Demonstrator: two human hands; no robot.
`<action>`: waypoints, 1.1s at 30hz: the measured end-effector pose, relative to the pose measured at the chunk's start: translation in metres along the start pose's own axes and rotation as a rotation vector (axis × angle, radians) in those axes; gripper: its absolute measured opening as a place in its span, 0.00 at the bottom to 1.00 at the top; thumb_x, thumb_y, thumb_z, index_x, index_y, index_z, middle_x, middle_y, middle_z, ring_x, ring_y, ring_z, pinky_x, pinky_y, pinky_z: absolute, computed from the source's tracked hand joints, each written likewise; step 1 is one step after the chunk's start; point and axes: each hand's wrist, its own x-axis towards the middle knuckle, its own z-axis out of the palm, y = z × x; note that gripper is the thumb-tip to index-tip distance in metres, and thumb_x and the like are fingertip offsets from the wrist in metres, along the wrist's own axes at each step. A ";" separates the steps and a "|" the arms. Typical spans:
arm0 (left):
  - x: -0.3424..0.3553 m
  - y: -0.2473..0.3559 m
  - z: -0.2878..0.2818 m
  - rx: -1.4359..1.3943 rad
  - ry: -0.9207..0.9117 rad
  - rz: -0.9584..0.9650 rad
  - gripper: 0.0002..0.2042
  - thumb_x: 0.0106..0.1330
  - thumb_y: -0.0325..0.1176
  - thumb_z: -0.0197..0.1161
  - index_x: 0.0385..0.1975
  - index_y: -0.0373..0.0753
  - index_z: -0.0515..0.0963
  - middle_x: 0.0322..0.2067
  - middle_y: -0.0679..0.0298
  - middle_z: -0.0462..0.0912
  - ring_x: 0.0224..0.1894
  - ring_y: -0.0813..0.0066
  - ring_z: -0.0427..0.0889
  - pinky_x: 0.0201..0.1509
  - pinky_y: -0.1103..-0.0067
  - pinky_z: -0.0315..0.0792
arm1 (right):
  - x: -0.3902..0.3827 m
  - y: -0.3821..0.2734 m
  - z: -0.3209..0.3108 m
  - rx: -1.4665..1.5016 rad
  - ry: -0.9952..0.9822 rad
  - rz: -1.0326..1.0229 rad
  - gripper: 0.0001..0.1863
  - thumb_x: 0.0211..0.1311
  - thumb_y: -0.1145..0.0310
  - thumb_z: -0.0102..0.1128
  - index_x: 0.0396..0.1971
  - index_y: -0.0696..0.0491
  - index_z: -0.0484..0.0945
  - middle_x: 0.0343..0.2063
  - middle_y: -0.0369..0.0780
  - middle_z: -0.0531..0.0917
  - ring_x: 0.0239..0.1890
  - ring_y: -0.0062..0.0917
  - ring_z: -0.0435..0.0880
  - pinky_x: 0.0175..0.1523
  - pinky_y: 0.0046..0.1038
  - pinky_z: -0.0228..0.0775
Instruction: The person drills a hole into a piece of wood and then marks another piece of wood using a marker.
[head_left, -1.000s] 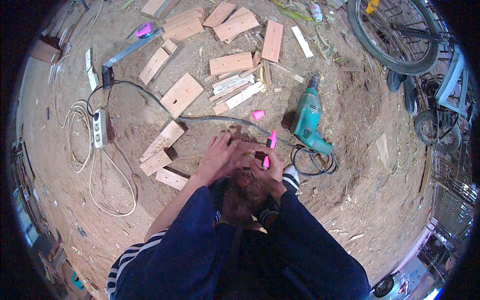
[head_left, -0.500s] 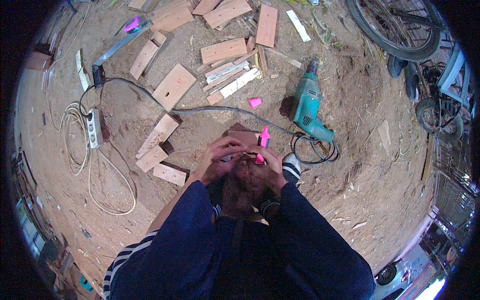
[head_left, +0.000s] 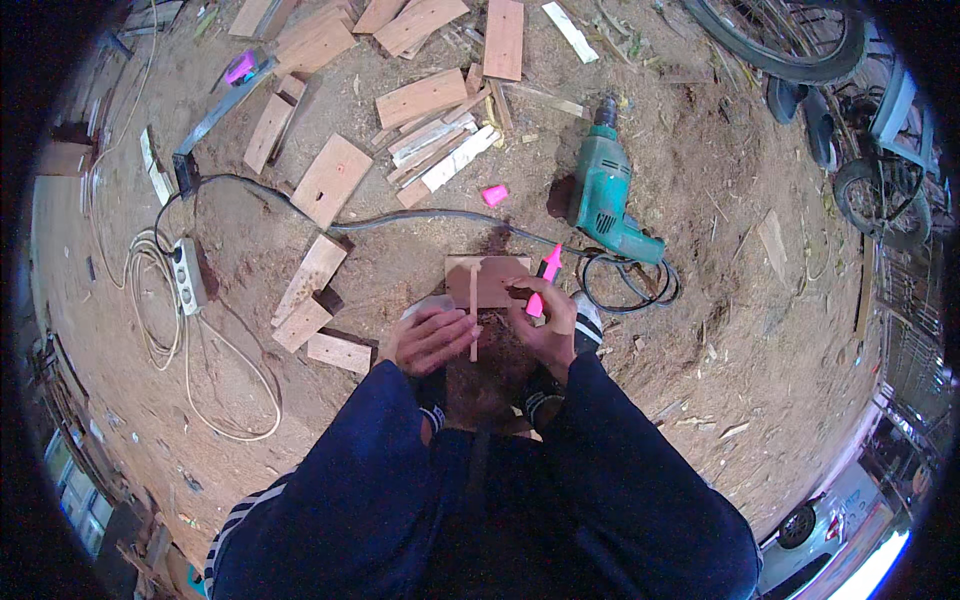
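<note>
My left hand (head_left: 428, 338) has its fingers closed on a thin, narrow wooden strip (head_left: 474, 300), which stands out lengthwise away from me. A pink highlighter (head_left: 546, 280) with black on its barrel is between the fingers of my right hand (head_left: 550, 330), its tip pointing away. Under the strip's far end, between my feet, lies a flat wooden block (head_left: 500, 280), partly in shadow. The highlighter's pink cap (head_left: 494, 195) lies on the ground beyond the block. A green power drill (head_left: 606, 190) rests to the right, beyond my right hand.
A white power strip (head_left: 187, 275) with coiled cable lies left; the drill's black cord (head_left: 420, 214) crosses the ground beyond my hands. Several wooden blocks (head_left: 332, 180) are scattered ahead and left. A purple-and-black thing (head_left: 240, 68) sits by a metal bar. A bicycle wheel (head_left: 790, 50) stands far right.
My hands have moved apart; the strip now shows in my left hand. My right hand has moved slightly right with the highlighter, now tilted. The block between my feet is more exposed.
</note>
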 end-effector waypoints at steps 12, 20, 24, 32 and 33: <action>0.009 0.019 0.021 -0.123 0.192 -0.082 0.23 0.57 0.28 0.71 0.55 0.44 0.82 0.52 0.57 0.83 0.53 0.60 0.83 0.53 0.68 0.78 | 0.015 -0.037 0.007 0.571 -0.115 0.474 0.18 0.57 0.79 0.76 0.45 0.55 0.78 0.46 0.36 0.86 0.49 0.20 0.85 0.56 0.25 0.79; 0.013 0.016 0.018 -0.375 0.387 -0.576 0.21 0.57 0.28 0.79 0.51 0.39 0.81 0.43 0.54 0.85 0.42 0.59 0.87 0.44 0.71 0.81 | 0.008 -0.025 0.003 0.577 -0.183 0.301 0.14 0.59 0.83 0.72 0.42 0.55 0.79 0.42 0.39 0.88 0.51 0.27 0.88 0.58 0.30 0.78; 0.038 0.016 0.010 -0.358 0.352 -0.596 0.22 0.53 0.31 0.81 0.48 0.41 0.84 0.40 0.57 0.86 0.41 0.58 0.87 0.44 0.68 0.80 | 0.002 -0.013 0.003 0.584 -0.180 0.336 0.12 0.60 0.83 0.70 0.40 0.55 0.79 0.43 0.39 0.88 0.51 0.27 0.87 0.59 0.31 0.78; 0.042 0.017 0.012 -0.288 0.352 -0.543 0.19 0.50 0.29 0.82 0.43 0.43 0.87 0.39 0.60 0.86 0.41 0.64 0.87 0.43 0.71 0.81 | 0.007 -0.022 0.000 0.467 -0.213 0.230 0.12 0.59 0.81 0.72 0.40 0.53 0.80 0.42 0.36 0.86 0.49 0.25 0.86 0.56 0.29 0.78; 0.043 0.017 0.011 -0.288 0.351 -0.544 0.19 0.50 0.29 0.82 0.43 0.43 0.87 0.39 0.60 0.86 0.41 0.64 0.87 0.43 0.71 0.81 | 0.007 -0.024 -0.002 0.468 -0.212 0.231 0.12 0.59 0.81 0.72 0.40 0.53 0.80 0.42 0.36 0.86 0.49 0.25 0.86 0.56 0.29 0.78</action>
